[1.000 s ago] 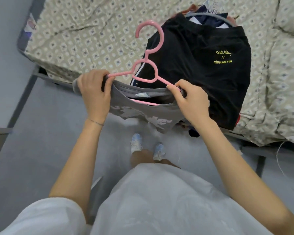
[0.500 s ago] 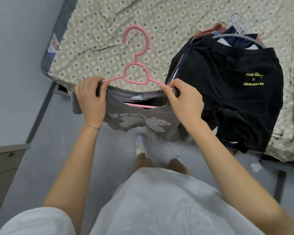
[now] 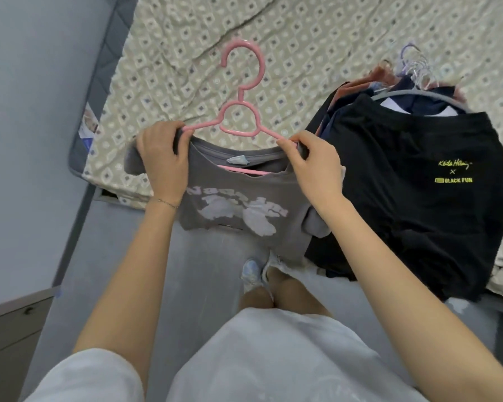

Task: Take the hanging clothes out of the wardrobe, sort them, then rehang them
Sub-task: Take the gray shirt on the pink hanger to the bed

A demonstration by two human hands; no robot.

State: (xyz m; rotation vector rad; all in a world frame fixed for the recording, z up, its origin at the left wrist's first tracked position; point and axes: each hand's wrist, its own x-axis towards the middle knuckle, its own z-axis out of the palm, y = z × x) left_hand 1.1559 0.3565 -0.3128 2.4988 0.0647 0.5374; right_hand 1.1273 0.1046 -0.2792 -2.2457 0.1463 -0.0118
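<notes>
A black shirt [image 3: 404, 204] lies on the bed [image 3: 186, 39], right of the grip. A grey shirt [image 3: 238, 195] hangs on a pink hanger [image 3: 238, 118]. The left hand [image 3: 163, 158] clutches one shoulder and the right hand [image 3: 317, 165] pinches the other, hiding the hanger's tips.

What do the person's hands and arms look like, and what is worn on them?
The left hand and right hand are bare, no gloves or rings visible. Forearms uncovered. A thin chain bracelet sits on the left wrist; a loose white short sleeve covers the left upper arm.
</notes>
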